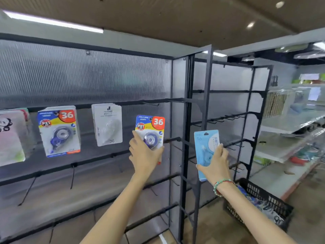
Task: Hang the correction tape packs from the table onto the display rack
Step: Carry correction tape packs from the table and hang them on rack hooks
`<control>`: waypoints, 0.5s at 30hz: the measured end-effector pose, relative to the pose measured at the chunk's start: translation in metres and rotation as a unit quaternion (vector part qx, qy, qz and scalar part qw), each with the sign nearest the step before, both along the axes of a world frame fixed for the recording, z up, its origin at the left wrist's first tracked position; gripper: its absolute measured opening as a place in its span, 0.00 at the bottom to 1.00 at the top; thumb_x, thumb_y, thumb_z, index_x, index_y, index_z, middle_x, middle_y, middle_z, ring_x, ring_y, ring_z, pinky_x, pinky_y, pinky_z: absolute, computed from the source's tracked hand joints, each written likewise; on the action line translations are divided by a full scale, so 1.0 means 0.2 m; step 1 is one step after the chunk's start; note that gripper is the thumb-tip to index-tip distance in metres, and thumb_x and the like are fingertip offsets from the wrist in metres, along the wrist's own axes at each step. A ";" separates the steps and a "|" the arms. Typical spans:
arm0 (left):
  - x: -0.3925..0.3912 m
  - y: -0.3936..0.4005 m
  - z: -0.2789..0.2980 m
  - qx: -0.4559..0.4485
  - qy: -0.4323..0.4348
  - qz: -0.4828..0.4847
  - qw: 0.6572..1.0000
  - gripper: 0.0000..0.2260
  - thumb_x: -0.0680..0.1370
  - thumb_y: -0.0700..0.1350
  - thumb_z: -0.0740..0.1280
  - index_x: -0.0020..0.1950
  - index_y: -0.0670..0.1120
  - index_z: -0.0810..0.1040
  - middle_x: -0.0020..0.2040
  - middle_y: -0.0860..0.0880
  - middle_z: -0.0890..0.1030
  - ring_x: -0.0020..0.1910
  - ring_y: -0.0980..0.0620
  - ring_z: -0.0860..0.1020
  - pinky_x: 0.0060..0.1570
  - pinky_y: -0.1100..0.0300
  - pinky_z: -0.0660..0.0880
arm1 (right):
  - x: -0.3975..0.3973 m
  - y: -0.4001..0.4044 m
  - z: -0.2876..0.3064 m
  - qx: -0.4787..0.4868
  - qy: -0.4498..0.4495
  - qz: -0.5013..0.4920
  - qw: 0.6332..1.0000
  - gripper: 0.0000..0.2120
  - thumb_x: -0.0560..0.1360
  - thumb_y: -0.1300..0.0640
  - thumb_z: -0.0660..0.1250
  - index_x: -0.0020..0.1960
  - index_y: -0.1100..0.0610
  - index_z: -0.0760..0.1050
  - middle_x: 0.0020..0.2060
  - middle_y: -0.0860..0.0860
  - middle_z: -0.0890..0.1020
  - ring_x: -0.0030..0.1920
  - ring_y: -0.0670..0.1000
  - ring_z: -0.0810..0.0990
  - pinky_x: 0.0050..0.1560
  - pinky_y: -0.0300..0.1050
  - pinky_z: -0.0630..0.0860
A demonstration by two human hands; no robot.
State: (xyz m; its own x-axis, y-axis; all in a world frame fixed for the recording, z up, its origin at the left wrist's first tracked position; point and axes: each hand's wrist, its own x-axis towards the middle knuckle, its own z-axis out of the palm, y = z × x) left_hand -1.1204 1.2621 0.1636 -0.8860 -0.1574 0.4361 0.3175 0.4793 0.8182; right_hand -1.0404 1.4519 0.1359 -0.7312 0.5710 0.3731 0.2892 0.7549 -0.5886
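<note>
My left hand (143,155) grips the lower part of a yellow, blue and red correction tape pack (150,128) marked 36, held up against the black display rack (105,103) just below its upper rail. My right hand (217,166) grips a light blue correction tape pack (204,148) upright in front of the rack's corner post. Hanging on the rack to the left are a matching yellow and blue pack (59,131), a white pack (107,124) and a pink panda pack (10,136).
Bare black hooks (28,191) stick out from the lower rails. A second black rack (228,118) with empty hooks stands to the right. A black basket (260,203) of packs sits on the floor at lower right. Store shelves (290,124) lie beyond.
</note>
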 end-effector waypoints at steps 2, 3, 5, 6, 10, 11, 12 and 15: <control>-0.06 0.12 0.03 0.007 -0.007 0.023 1.000 0.48 0.68 0.56 0.76 0.77 0.44 0.50 0.67 0.43 0.65 0.65 0.41 0.67 0.58 0.44 0.69 | -0.11 0.13 0.04 0.005 -0.005 0.022 1.000 0.54 0.69 0.48 0.74 0.77 0.63 0.38 0.71 0.56 0.53 0.67 0.58 0.63 0.59 0.53 0.71; -0.09 0.18 0.05 0.010 -0.007 0.035 0.999 0.47 0.68 0.56 0.75 0.77 0.44 0.51 0.67 0.43 0.65 0.65 0.41 0.67 0.58 0.44 0.69 | -0.16 0.19 0.07 0.008 -0.006 0.033 0.999 0.54 0.70 0.48 0.74 0.77 0.62 0.38 0.71 0.55 0.54 0.67 0.58 0.63 0.59 0.53 0.71; -0.15 0.28 0.08 0.016 0.002 0.055 0.998 0.47 0.68 0.56 0.75 0.77 0.44 0.50 0.67 0.43 0.65 0.66 0.42 0.67 0.60 0.43 0.69 | -0.28 0.30 0.11 0.014 0.003 0.061 0.998 0.54 0.70 0.48 0.74 0.77 0.62 0.38 0.70 0.55 0.54 0.68 0.57 0.63 0.58 0.53 0.72; -0.18 0.32 0.09 0.017 0.005 0.064 0.998 0.48 0.69 0.56 0.75 0.78 0.44 0.49 0.68 0.43 0.64 0.66 0.42 0.66 0.60 0.42 0.69 | -0.34 0.34 0.14 0.014 0.009 0.075 0.997 0.53 0.70 0.48 0.74 0.77 0.62 0.39 0.70 0.55 0.55 0.68 0.56 0.63 0.58 0.53 0.72; -0.29 0.42 0.14 0.015 0.004 0.103 0.995 0.49 0.69 0.56 0.75 0.78 0.44 0.47 0.70 0.43 0.62 0.68 0.42 0.65 0.62 0.41 0.66 | -0.54 0.46 0.20 0.014 0.010 0.118 0.993 0.51 0.71 0.48 0.73 0.77 0.61 0.40 0.70 0.55 0.56 0.67 0.57 0.64 0.57 0.53 0.72; -0.32 0.44 0.15 0.015 0.005 0.112 0.994 0.49 0.69 0.56 0.75 0.78 0.44 0.47 0.70 0.43 0.62 0.68 0.43 0.65 0.63 0.42 0.66 | -0.59 0.48 0.23 0.018 0.014 0.128 0.991 0.51 0.71 0.48 0.73 0.77 0.61 0.41 0.71 0.55 0.55 0.67 0.57 0.64 0.57 0.53 0.72; -0.35 0.45 0.16 0.013 0.005 0.119 0.993 0.50 0.69 0.56 0.75 0.78 0.44 0.47 0.70 0.43 0.62 0.68 0.43 0.65 0.63 0.42 0.66 | -0.64 0.49 0.25 0.020 0.018 0.137 0.990 0.51 0.71 0.48 0.73 0.77 0.61 0.41 0.71 0.55 0.55 0.67 0.57 0.64 0.57 0.53 0.72; -0.43 0.49 0.18 0.003 0.002 0.134 0.991 0.50 0.68 0.55 0.76 0.78 0.44 0.47 0.71 0.43 0.62 0.68 0.42 0.65 0.63 0.41 0.66 | -0.78 0.52 0.32 0.019 0.024 0.162 0.986 0.51 0.71 0.47 0.73 0.77 0.62 0.41 0.71 0.55 0.55 0.68 0.57 0.63 0.58 0.54 0.72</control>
